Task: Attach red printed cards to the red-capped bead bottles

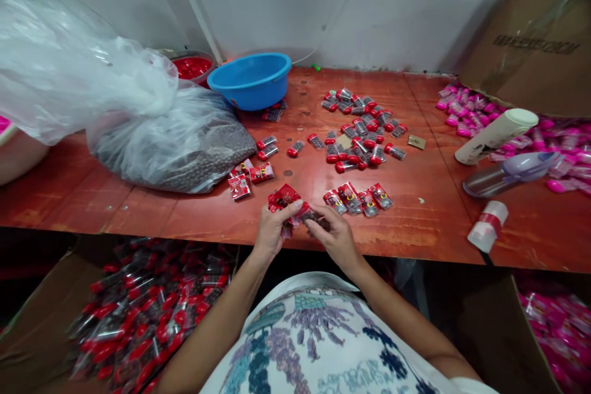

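At the table's front edge, my left hand [270, 231] is closed around some red printed packets [285, 196], thumb on top. My right hand [337, 237] meets it from the right, its fingertips pinched on a small dark-filled packet [302, 215]; its exact shape is partly covered by the fingers. Just right of the hands lies a row of several red-topped printed packets [349, 198]. To the left, a few more red packets [239, 187] lie close to a clear plastic bag of dark beads [184, 148]. Beyond is a loose pile of small red-capped clear containers [362, 129].
A blue basin [253, 80] and a bowl of red pieces [191, 66] stand at the back. On the right are a pale cylinder [496, 135], a clear bottle [508, 173], a white roll [488, 226] and pink pieces. Below the edge, a carton [46, 301] holds red-capped containers.
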Available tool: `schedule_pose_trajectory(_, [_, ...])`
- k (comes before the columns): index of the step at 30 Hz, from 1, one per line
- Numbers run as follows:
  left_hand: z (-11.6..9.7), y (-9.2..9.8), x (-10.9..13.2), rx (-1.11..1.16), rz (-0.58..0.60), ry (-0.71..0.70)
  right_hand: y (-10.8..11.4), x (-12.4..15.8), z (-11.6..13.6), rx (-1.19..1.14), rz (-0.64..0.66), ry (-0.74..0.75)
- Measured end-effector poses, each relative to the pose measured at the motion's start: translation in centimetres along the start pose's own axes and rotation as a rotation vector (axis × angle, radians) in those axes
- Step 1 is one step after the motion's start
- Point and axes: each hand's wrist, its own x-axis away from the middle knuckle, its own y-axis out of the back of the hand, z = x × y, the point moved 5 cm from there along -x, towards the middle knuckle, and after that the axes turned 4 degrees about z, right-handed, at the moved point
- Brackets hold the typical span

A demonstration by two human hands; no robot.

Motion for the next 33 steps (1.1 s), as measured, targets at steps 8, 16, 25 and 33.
schedule_pose_trajectory(8, [0.4,0.1,0.0,-0.086,-0.001,0.023,0.2,0.4,0.9,0.209,-0.034,0.125])
schedule_pose_trajectory(16, [-0.1,0.2,-0.3,-0.195,0.085,-0.011,-0.4,0.3,-0.6,-0.078,-0.068,-0.045])
schedule_pose_trajectory(25, [0.7,-0.1,0.1,-0.066,-0.007,0.024,0.0,0.2,-0.6,-0.07,-0.084,-0.012])
schedule_pose_trajectory(33, [0.1,-0.4,-0.1,-0.253,-0.004,0.071,-0.4,0.6,-0.5,-0.06,-0.106,0.007])
